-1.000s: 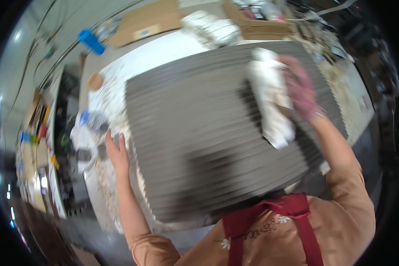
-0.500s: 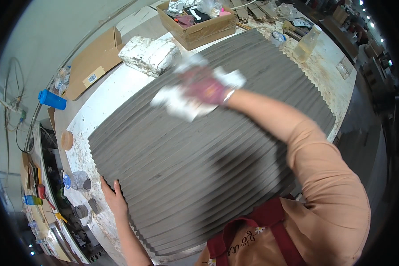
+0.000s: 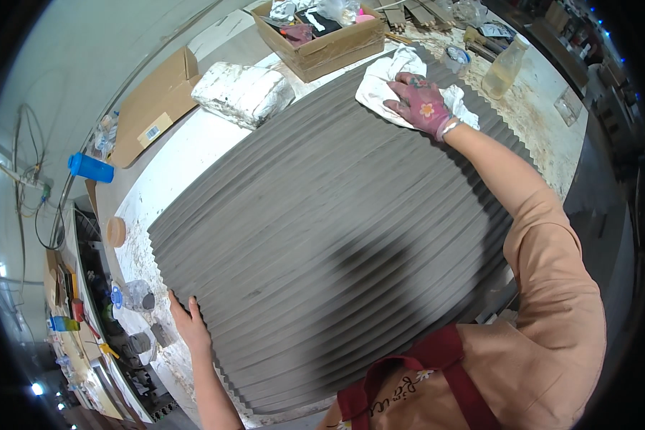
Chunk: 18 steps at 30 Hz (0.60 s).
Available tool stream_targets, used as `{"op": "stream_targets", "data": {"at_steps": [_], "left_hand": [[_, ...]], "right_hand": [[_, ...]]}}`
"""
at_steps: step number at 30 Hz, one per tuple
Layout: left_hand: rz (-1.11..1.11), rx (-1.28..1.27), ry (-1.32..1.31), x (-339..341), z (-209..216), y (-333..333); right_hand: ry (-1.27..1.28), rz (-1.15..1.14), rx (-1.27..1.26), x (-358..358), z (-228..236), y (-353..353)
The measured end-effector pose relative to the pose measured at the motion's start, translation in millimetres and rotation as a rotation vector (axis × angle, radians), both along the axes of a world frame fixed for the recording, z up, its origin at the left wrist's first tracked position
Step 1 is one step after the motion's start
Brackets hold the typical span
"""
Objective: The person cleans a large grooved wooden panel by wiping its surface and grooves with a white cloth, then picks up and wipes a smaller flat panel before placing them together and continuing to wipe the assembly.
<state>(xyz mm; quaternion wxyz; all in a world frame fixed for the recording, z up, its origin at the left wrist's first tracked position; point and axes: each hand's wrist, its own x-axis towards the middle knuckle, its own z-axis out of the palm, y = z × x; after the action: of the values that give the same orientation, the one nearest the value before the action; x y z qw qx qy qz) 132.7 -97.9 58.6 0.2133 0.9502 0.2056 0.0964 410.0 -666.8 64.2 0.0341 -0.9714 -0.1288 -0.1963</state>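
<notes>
The ribbed panel on the table looks stiff and likely heavy, best held by opposite edges, with the left hand wide at one and the right hand covering soft white cloth, its grip unclear.

Light's decent on my feed tonight. It comes from above and throws a big soft shadow across the lower middle of the grey ridged panel, though the ridges look crisp to me. The desk glows nearly white along its left strip. One lamp glares lower left, the right background's murky, and the fisheye bends everything toward black corners.
</notes>
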Motion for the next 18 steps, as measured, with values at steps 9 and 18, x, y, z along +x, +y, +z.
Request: {"op": "stream_targets", "data": {"at_steps": [9,18], "left_hand": [[0.014,-0.015,0.020,4,-3,0],[0.029,-0.065,0.014,0,4,-9]], "right_hand": [[-0.168,0.403,0.125,-15,-37,161],[0.009,0.331,-0.071,7,-1,147]]}}
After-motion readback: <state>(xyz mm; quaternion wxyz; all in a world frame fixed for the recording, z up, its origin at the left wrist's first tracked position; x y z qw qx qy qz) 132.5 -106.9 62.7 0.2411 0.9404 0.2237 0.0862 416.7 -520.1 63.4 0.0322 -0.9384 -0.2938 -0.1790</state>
